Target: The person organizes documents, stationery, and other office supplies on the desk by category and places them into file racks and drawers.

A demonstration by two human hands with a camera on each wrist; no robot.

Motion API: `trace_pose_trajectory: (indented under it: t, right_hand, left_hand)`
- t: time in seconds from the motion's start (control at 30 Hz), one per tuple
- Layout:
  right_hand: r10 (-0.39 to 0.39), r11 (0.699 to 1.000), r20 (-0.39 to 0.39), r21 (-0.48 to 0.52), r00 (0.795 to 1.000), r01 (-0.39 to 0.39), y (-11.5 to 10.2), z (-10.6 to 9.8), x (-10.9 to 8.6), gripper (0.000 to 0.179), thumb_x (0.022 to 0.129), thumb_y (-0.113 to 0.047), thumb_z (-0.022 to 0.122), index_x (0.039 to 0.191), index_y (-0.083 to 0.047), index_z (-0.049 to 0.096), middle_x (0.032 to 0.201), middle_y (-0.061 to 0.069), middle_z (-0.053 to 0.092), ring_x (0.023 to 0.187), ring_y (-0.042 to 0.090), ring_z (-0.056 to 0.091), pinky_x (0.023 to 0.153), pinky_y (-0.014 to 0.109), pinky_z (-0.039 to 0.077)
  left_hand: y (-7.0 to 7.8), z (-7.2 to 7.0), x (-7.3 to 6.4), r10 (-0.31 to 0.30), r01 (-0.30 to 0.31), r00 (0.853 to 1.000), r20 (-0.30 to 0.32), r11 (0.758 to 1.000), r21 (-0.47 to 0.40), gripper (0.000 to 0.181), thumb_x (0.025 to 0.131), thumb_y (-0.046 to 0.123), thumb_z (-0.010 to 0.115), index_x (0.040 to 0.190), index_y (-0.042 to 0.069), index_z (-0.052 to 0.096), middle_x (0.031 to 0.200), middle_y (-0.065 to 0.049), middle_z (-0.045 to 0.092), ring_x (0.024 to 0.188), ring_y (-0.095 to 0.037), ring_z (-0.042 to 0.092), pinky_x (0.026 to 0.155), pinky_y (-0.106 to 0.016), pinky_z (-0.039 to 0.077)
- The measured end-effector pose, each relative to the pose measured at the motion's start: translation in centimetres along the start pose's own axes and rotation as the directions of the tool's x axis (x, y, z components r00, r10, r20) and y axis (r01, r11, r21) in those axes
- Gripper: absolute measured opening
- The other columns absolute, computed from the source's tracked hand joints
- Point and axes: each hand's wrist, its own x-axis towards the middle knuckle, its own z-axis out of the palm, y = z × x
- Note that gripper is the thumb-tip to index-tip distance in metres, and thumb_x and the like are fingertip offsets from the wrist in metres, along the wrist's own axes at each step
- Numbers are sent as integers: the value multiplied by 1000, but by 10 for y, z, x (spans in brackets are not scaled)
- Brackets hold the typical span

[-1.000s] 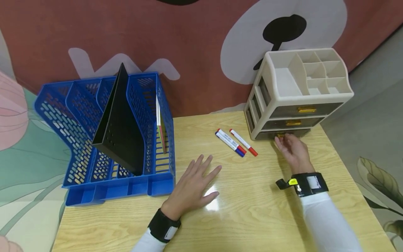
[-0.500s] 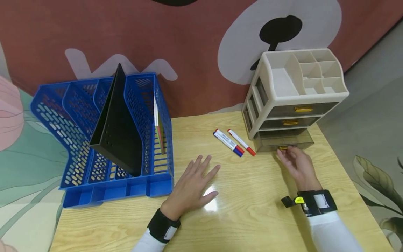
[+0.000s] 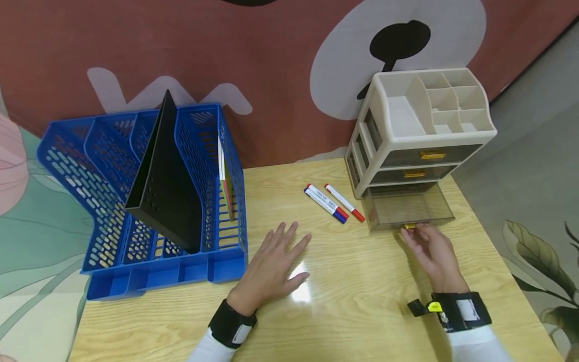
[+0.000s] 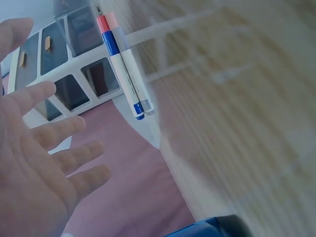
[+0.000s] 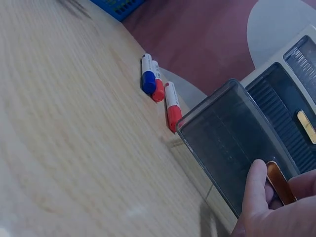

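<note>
My right hand (image 3: 434, 256) pinches the gold handle (image 5: 281, 182) of the bottom drawer (image 3: 407, 206), a smoky see-through box pulled well out of the white drawer organizer (image 3: 384, 125). Nothing shows inside that drawer. My left hand (image 3: 273, 266) lies palm down with spread, straight fingers on the wood table, and holds nothing. Between the hands and the back wall lie three markers: a blue-capped marker (image 3: 324, 206), a red-capped marker (image 3: 336, 205) right beside it, and another red-capped marker (image 3: 345, 202) near the open drawer's left side.
At the left stands a blue plastic file rack (image 3: 167, 276) with a black folder (image 3: 174, 186) leaning in it and thin booklets (image 3: 224, 181) in its right slot. The organizer's two upper drawers are closed. A patterned cloth (image 3: 271, 75) hangs behind the table.
My right hand has drawn the bottom drawer outward, toward me, from closed to well open. The left hand stays in place on the table. The head view has shifted slightly.
</note>
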Motion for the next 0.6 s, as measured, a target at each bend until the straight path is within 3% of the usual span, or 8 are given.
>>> trace_pose_trajectory:
  t: [0.4, 0.5, 0.6]
  right_hand:
    - [-46, 998, 16, -31, 999, 46, 3, -8, -12, 8, 99, 1, 48, 97, 1, 56, 100, 12, 53, 94, 21, 59, 93, 34, 54]
    - [-115, 993, -25, -36, 993, 115, 3, -6, -18, 4, 98, 1, 51, 100, -2, 53, 102, 10, 52, 91, 20, 60, 84, 33, 59]
    - [-240, 971, -80, -29, 968, 238, 4, -1, -24, 10, 96, 3, 53, 104, -2, 49, 101, 9, 51, 84, 21, 59, 69, 31, 60]
  left_hand:
    - [-1, 0, -1, -7, 7, 999, -49, 1000, 7, 76, 90, 59, 52, 154, 25, 30, 159, -18, 26, 143, -41, 24, 115, -57, 27]
    - [-2, 0, -3, -12, 13, 998, -56, 1000, 11, 77, 90, 59, 52, 154, 25, 28, 159, -18, 26, 142, -41, 25, 115, -57, 27]
    - [-2, 0, -3, -14, 15, 998, -60, 1000, 14, 76, 90, 58, 52, 154, 24, 28, 159, -17, 26, 143, -41, 23, 115, -57, 27]
